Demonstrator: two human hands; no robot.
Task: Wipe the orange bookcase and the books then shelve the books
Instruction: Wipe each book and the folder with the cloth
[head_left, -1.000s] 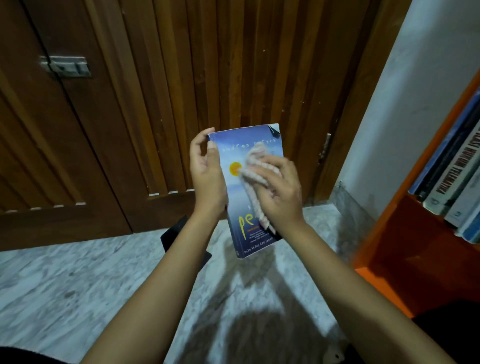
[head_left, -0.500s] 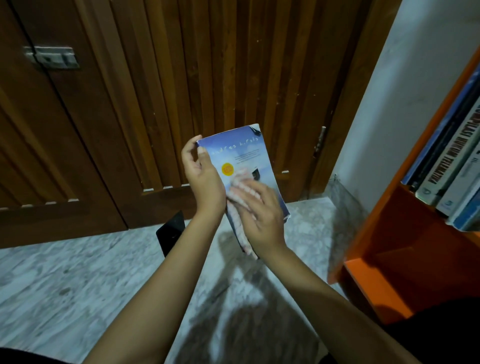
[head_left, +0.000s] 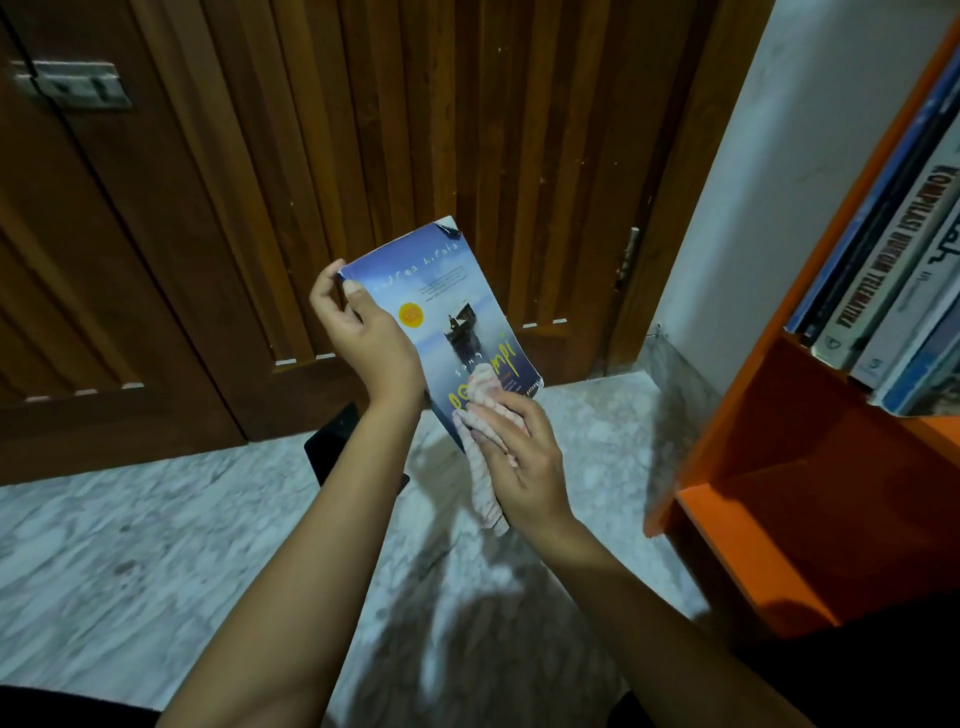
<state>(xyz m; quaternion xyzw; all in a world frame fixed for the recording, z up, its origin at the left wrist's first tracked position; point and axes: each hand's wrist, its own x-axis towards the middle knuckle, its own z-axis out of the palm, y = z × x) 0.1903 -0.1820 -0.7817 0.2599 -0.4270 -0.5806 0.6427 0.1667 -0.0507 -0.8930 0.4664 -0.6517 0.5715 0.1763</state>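
Note:
A blue paperback book (head_left: 441, 306) with a boat picture and yellow lettering is held up over the floor, cover toward me. My left hand (head_left: 371, 338) grips its left edge near the top corner. My right hand (head_left: 519, 457) presses a pale striped cloth (head_left: 483, 415) against the cover's lower end, and the cloth's tail hangs below the book. The orange bookcase (head_left: 769, 467) stands at the right. Several books (head_left: 893, 270) lean on its upper shelf, and the compartment below them holds nothing I can see.
A brown slatted wooden door (head_left: 363, 156) fills the background, with a metal latch (head_left: 72, 85) at upper left. A dark flat object (head_left: 332, 441) lies on the marble floor (head_left: 130, 545) behind my left forearm. A white wall (head_left: 779, 156) meets the bookcase.
The cloth in my right hand has slid from the middle of the cover down to its lower end, uncovering the boat picture. The book has tilted with its top to the left.

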